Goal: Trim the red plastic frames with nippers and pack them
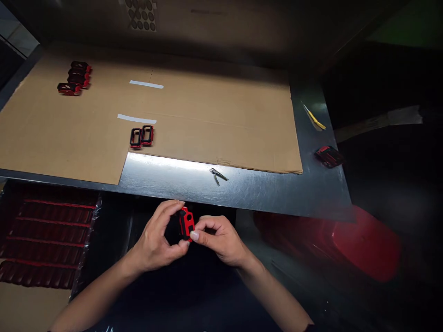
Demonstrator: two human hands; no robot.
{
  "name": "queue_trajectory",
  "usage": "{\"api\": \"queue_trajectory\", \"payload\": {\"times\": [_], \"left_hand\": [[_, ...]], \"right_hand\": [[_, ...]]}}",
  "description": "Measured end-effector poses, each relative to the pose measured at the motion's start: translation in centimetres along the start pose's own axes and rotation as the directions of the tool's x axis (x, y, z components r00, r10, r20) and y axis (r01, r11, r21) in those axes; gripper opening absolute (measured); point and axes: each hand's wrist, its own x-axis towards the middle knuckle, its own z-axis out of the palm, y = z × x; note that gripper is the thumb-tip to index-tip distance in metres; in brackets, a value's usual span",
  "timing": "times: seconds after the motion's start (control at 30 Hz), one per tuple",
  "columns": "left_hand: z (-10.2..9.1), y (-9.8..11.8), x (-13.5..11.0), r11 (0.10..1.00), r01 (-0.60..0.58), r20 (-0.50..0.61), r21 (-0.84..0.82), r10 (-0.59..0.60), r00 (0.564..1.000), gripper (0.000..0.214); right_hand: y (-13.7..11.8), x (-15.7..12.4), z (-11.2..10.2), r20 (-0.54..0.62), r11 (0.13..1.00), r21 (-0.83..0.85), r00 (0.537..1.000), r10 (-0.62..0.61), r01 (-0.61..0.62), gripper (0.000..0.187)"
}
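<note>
Between my two hands is a small red and black plastic frame (187, 223), held up in front of the metal table's near edge. My left hand (157, 237) grips it at top and bottom between thumb and fingers. The thumb and forefinger of my right hand (218, 240) pinch its lower right side. Two similar frames (141, 136) stand side by side on the cardboard, their rectangular openings showing. A pair of small nippers (218, 175) lies with handles apart on the bare metal just beyond my hands.
Cardboard sheets (214, 106) cover much of the metal table (166, 177). Several red and black parts (74, 78) sit at the far left. A yellow-handled knife (314, 116) and another part (328, 157) lie right. Below left, a box holds rows of dark red parts (44, 240). A red stool (367, 242) stands right.
</note>
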Motion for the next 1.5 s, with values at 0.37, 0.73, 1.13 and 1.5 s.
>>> {"api": "queue_trajectory", "payload": {"times": [0.37, 0.73, 1.13, 1.5], "left_hand": [[0.9, -1.4, -0.3, 0.916, -0.326, -0.048, 0.235, 0.346, 0.937, 0.088], [0.8, -2.2, 0.2, 0.777, -0.546, -0.080, 0.312, 0.594, 0.801, 0.121], [1.6, -0.8, -1.2, 0.992, -0.064, 0.008, -0.108, 0.065, 0.998, 0.101], [1.9, -2.4, -1.5, 0.406, 0.495, 0.448, -0.768, -0.211, 0.869, 0.070]], "right_hand": [[-0.2, -0.5, 0.9, -0.172, 0.952, -0.180, 0.945, -0.277, 0.246, 0.046], [0.5, -0.5, 0.9, -0.149, 0.938, -0.133, 0.929, -0.338, 0.320, 0.034], [3.1, 1.0, 1.0, 0.172, 0.723, 0.634, 0.961, 0.216, -0.276, 0.040], [-0.2, -0.2, 0.6, 0.120, 0.572, -0.620, 0.786, -0.607, 0.536, 0.009]]}}
